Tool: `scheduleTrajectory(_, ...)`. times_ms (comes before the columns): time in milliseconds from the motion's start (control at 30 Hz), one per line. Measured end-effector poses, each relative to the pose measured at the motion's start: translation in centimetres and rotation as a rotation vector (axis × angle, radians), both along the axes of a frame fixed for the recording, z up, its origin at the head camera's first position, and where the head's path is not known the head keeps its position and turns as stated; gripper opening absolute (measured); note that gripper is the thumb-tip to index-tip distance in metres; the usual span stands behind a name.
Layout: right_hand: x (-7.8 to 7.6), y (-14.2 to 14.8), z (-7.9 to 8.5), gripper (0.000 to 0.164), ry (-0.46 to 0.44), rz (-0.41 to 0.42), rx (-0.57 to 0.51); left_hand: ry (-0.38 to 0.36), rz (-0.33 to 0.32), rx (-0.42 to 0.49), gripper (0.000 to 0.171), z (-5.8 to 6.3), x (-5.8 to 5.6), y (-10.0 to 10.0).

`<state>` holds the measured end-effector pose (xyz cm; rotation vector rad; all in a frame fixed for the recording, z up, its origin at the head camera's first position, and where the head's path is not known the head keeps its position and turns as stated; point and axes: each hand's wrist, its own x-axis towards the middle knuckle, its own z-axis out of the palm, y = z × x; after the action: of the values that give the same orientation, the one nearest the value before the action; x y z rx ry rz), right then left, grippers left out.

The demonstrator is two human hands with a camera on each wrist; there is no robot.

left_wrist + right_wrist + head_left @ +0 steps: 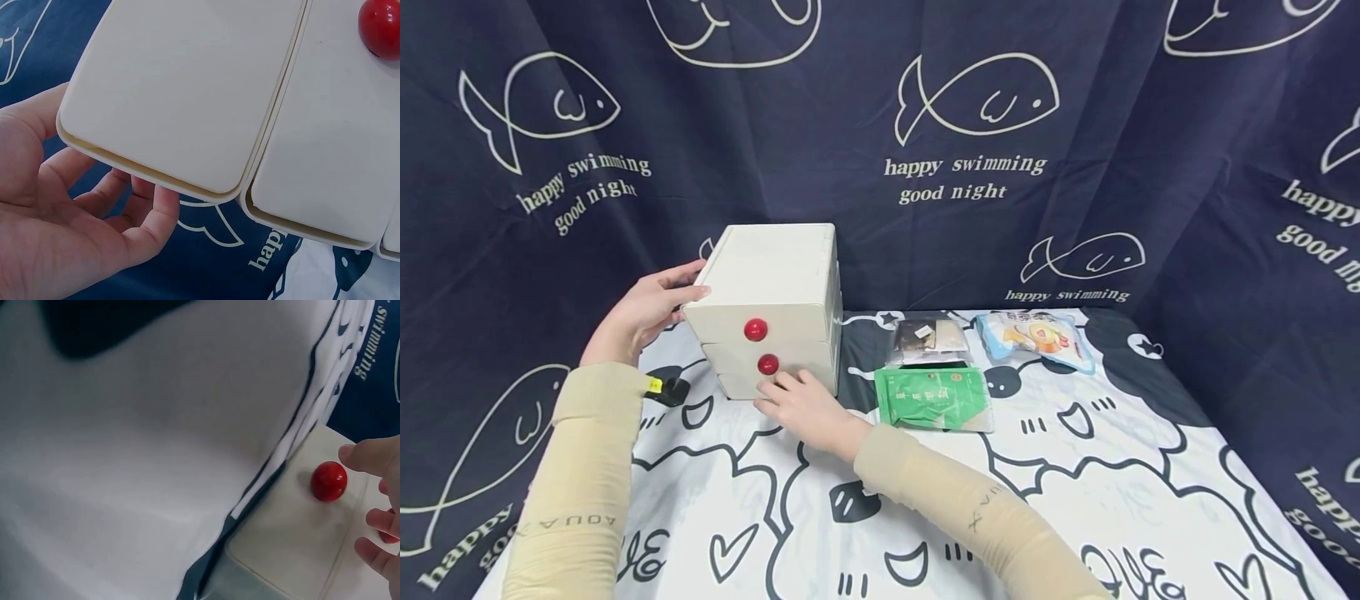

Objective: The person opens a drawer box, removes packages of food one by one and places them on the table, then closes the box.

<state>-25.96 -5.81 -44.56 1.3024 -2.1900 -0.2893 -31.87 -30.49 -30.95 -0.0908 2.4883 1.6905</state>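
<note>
A small white drawer cabinet (pixel 775 267) with round red knobs stands on the patterned cloth. Its drawers appear closed. My left hand (pixel 651 310) rests against the left side, the thumb at the top edge; in the left wrist view, the bent fingers (pixel 159 215) lie along that side. In front of the lowest drawer is my right hand (pixel 808 412), fingers loosely spread just below the middle knob (pixel 767 364). The right wrist view shows a fingertip close beside the lowest red knob (pixel 329 481), which my hand hides in the head view.
Right of the cabinet lie a green packet (pixel 932 398), a clear packet with dark and pale contents (pixel 928 340) and a blue-and-white bag (pixel 1036 337). A small black thing with a yellow patch (pixel 667 390) shows beside the left cuff. Dark fish-print curtain (pixel 865 108) hangs behind.
</note>
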Motion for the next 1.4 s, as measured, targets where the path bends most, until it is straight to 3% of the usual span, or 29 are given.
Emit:
scheduleTrajectory(333,-1.0,-0.4,-1.3,0.026,0.021,-0.041,0.054,-0.012,-0.004,0.003,0.081,0.0,0.0,-0.1)
scheduleTrajectory(867,-1.4,-2.2,-1.5,0.020,0.109,-0.093,0.085,-0.025,0.010,0.007,0.078,-0.1,-0.2,0.0)
scheduleTrajectory(1400,-1.7,-3.0,-1.1,0.021,0.114,-0.083,0.164,-0.021,0.004,-0.008,0.079,-0.1,-0.2,0.0)
